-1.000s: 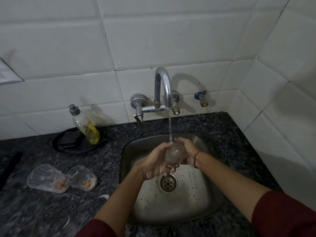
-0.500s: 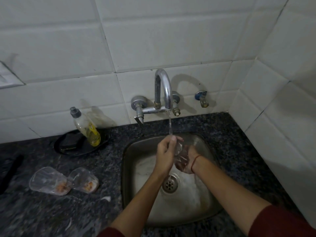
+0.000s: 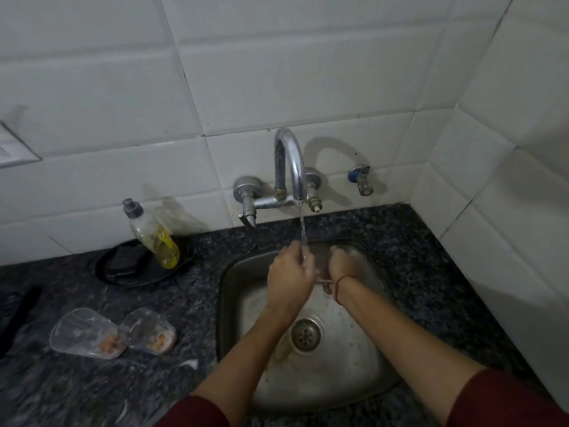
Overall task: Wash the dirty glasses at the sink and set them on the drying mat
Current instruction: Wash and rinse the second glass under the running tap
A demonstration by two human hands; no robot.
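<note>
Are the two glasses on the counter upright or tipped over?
Tipped over. Both glasses lie on their sides on the counter, left of the sink, with orange residue inside.

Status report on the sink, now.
Left hand and right hand both on a glass under the running faucet. Two dirty glasses lie on the counter. Nothing blocking.
</note>
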